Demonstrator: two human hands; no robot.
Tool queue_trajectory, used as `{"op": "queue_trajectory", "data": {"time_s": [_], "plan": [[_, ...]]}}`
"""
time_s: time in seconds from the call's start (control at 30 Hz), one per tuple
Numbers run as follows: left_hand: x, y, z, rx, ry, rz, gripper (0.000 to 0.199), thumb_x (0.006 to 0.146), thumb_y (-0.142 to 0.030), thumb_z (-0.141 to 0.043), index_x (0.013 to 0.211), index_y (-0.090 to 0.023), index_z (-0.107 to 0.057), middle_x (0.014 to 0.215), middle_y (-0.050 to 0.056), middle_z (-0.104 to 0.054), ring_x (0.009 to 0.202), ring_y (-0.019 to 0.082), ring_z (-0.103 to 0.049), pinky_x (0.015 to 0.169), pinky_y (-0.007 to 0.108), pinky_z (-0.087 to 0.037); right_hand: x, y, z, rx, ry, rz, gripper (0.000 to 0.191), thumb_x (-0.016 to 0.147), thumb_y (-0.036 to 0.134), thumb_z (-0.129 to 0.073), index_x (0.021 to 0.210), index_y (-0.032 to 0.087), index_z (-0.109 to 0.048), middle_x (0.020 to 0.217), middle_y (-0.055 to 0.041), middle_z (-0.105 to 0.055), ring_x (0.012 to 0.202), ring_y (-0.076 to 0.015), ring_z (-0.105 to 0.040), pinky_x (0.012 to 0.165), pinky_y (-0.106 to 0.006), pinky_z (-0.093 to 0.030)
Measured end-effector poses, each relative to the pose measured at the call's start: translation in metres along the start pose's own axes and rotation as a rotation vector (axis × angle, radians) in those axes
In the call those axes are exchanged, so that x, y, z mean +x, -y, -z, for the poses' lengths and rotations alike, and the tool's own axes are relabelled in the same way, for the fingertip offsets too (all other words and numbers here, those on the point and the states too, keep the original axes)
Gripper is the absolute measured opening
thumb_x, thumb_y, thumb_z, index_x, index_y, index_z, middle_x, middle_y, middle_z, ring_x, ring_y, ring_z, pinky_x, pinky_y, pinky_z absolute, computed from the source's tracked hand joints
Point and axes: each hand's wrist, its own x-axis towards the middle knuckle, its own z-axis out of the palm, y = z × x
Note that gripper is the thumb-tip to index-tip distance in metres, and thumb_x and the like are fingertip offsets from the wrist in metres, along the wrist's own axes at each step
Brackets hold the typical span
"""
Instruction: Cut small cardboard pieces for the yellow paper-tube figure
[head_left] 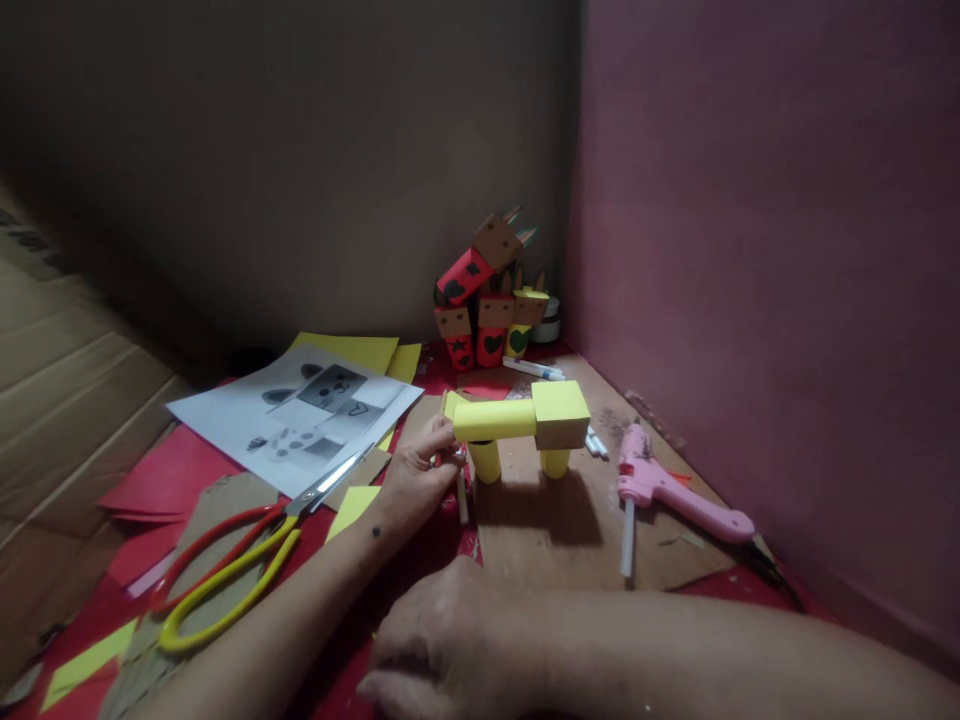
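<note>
A yellow paper model [495,420], made of a horizontal tube, a box-shaped end with a brown lower part and two short tube legs, stands upright on the brown board. My left hand [424,465] is at the model's left end, its fingers closed together there; what they pinch is too small to make out. Nearer to me, my right hand [431,640] is low over the red cloth with its fingers curled in, and whatever it may hold is hidden.
Scissors [289,520] and a printed sheet [300,415] lie left. A pink glue gun [675,490] rests right on the brown board [525,560]. Red and yellow figures [491,325] stand at the back, near white sticks [532,368]. Walls rise behind and right; cardboard [67,430] is far left.
</note>
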Motion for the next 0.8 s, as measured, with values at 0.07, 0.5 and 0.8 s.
{"op": "queue_trajectory", "data": {"time_s": [0.07,0.5,0.8], "plan": [[0.0000,0.0008,-0.0004,0.032,-0.012,-0.027,0.013,0.070,-0.011,-0.046,0.064,-0.019,-0.055,0.081,0.001,-0.054,0.079,0.016,-0.050,0.070,0.026,-0.040,0.0001,0.0004,0.0000,0.004,0.009,-0.005,0.023,0.086,0.029,-0.049,0.074,0.017,-0.065,0.070,-0.0016,-0.070,0.062,-0.0120,-0.060,0.059,-0.020,-0.043],[0.0027,-0.0056,0.0038,-0.241,0.057,0.170,0.008,0.065,-0.013,-0.054,0.070,-0.019,-0.057,0.080,0.000,-0.054,0.081,0.017,-0.054,0.070,0.027,-0.045,0.0008,0.0026,0.0065,0.006,0.075,-0.040,0.023,0.086,0.029,-0.049,0.076,0.016,-0.065,0.073,-0.0022,-0.070,0.063,-0.0121,-0.059,0.058,-0.021,-0.042],[0.0058,0.0036,0.0025,-0.116,0.105,0.136,0.009,0.070,-0.021,-0.055,0.063,-0.018,-0.053,0.078,0.000,-0.058,0.076,0.016,-0.055,0.067,0.026,-0.045,0.0017,0.0031,0.0051,-0.003,0.070,-0.040,0.023,0.085,0.029,-0.050,0.074,0.016,-0.065,0.071,-0.0025,-0.070,0.062,-0.0121,-0.059,0.057,-0.021,-0.040]]}}
